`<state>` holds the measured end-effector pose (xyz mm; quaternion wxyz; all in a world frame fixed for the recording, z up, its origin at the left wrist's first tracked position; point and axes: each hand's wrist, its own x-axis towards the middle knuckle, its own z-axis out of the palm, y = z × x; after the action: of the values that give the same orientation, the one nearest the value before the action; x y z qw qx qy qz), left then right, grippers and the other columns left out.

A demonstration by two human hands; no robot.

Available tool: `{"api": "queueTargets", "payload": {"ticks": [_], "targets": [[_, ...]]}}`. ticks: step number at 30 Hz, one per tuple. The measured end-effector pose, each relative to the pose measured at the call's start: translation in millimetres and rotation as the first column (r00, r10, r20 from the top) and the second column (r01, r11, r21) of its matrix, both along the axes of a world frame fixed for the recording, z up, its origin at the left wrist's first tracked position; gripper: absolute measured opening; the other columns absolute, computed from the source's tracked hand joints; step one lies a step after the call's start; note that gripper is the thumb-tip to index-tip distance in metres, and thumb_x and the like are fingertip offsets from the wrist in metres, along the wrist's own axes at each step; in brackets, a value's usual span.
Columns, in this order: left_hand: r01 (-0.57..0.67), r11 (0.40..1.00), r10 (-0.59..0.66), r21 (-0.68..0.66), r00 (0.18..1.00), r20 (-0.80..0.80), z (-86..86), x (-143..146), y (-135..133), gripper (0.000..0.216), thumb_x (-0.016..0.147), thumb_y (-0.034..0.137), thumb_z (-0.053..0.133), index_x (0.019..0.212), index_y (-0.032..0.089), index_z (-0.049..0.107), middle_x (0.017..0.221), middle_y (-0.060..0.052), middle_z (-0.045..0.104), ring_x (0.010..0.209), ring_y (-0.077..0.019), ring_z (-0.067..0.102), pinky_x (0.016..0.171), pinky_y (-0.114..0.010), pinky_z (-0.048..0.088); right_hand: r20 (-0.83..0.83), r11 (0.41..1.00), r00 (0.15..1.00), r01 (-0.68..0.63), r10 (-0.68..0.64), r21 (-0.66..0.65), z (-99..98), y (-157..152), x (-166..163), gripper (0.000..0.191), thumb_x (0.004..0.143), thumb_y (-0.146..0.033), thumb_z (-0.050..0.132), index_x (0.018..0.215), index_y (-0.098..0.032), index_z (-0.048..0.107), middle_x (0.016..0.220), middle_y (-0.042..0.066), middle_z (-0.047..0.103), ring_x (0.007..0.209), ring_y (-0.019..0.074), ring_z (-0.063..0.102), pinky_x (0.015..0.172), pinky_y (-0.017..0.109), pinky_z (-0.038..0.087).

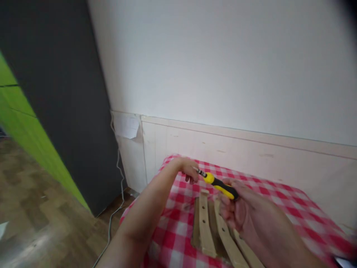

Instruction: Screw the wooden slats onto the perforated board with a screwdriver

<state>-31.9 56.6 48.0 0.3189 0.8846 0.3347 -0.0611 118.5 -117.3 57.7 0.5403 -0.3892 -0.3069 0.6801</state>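
My right hand (239,211) is closed around the yellow and black handle of a screwdriver (219,184), which points up and left. At the screwdriver's metal tip, my left hand (190,171) is pinched shut on the bit end. Both hands hover over a table covered by a red and white checked cloth (178,238). Under my right hand lie curved light wooden slats (206,227) side by side with small holes in them; my right hand covers part of them.
A pale wood-panelled wall (251,149) runs behind the table. A dark cabinet side (64,100) and a green panel (25,126) stand at left. A white cable (118,178) hangs down the wall to the wooden floor (33,208).
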Motion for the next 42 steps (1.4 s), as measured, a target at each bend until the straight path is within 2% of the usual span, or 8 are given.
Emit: {"api": "queueTargets", "payload": {"ticks": [2,6,11,15,21,25,32,42], "targets": [[0.129,0.990,-0.128,-0.065,0.992,0.015,1.6,22,-8,0.011,0.080,0.020,0.067,0.081,0.009,0.069,0.072,-0.003,0.067,0.067,-0.0164,0.064,0.061,-0.027,0.051,0.085,0.968,0.990,0.086,-0.109,0.236,0.9,-11,32,0.024,0.084,-0.046,0.059,0.081,-0.021,0.058,0.052,-0.001,0.056,0.042,0.0127,0.053,0.036,0.020,0.039],[0.257,0.948,-0.192,-0.188,0.932,0.308,-9.9,64,-40,0.019,0.083,0.029,0.061,0.090,0.013,0.068,0.071,-0.002,0.067,0.063,-0.0120,0.061,0.054,-0.020,0.044,0.382,0.832,0.819,0.191,-0.427,0.520,-12.1,-31,94,0.030,0.084,-0.052,0.061,0.083,-0.022,0.059,0.057,-0.001,0.057,0.050,0.0129,0.054,0.045,0.023,0.044],[0.181,0.973,-0.220,0.144,0.914,0.340,-29.7,98,-81,0.013,0.083,0.024,0.061,0.082,0.013,0.068,0.076,-0.002,0.067,0.063,-0.0095,0.055,0.055,-0.018,0.037,0.587,0.703,0.394,0.311,-0.707,0.639,-42.1,-47,142,0.030,0.093,-0.049,0.046,0.087,-0.022,0.058,0.058,-0.003,0.049,0.052,0.0115,0.047,0.050,0.025,0.038],[0.116,0.966,-0.187,0.230,0.929,0.320,-32.4,108,-94,0.015,0.087,0.021,0.057,0.086,0.014,0.070,0.077,-0.002,0.068,0.066,-0.0106,0.057,0.058,-0.019,0.039,0.686,0.708,0.176,0.191,-0.706,0.679,-46.0,-56,158,0.029,0.092,-0.047,0.049,0.087,-0.021,0.062,0.060,-0.001,0.052,0.054,0.0124,0.049,0.052,0.026,0.038],[0.294,0.934,-0.346,0.202,0.887,0.305,-37.0,111,-100,0.007,0.077,0.011,0.063,0.079,0.015,0.068,0.071,0.002,0.065,0.061,-0.0075,0.055,0.057,-0.017,0.037,0.699,0.721,0.180,0.112,-0.692,0.684,-46.4,-62,170,0.028,0.095,-0.043,0.046,0.090,-0.021,0.062,0.059,-0.002,0.054,0.052,0.0124,0.052,0.052,0.025,0.041],[0.286,0.928,-0.348,0.237,0.893,0.286,-44.4,112,-97,0.010,0.078,0.013,0.062,0.083,0.016,0.071,0.072,0.001,0.067,0.061,-0.0088,0.056,0.055,-0.018,0.036,0.709,0.719,0.137,0.046,-0.692,0.693,-54.7,-70,166,0.023,0.096,-0.039,0.045,0.094,-0.023,0.061,0.069,-0.001,0.060,0.059,0.0119,0.058,0.056,0.024,0.045],[0.441,0.826,-0.547,0.352,0.780,0.305,-53.4,110,-87,0.021,0.080,0.003,0.057,0.090,0.015,0.071,0.090,-0.004,0.074,0.083,-0.0147,0.065,0.079,-0.023,0.046,0.706,0.714,0.107,0.075,-0.700,0.696,-72.3,-87,158,0.019,0.098,-0.033,0.041,0.105,-0.026,0.057,0.074,-0.001,0.061,0.063,0.0111,0.059,0.055,0.022,0.046],[0.473,0.846,-0.532,0.248,0.785,0.318,-56.9,112,-85,0.017,0.090,0.017,0.058,0.097,0.017,0.073,0.094,-0.006,0.067,0.085,-0.0143,0.062,0.077,-0.023,0.046,0.709,0.712,0.066,0.062,-0.702,0.699,-71.2,-75,156,0.020,0.098,-0.033,0.041,0.104,-0.025,0.057,0.081,0.002,0.063,0.072,0.0141,0.062,0.062,0.026,0.049]]}}
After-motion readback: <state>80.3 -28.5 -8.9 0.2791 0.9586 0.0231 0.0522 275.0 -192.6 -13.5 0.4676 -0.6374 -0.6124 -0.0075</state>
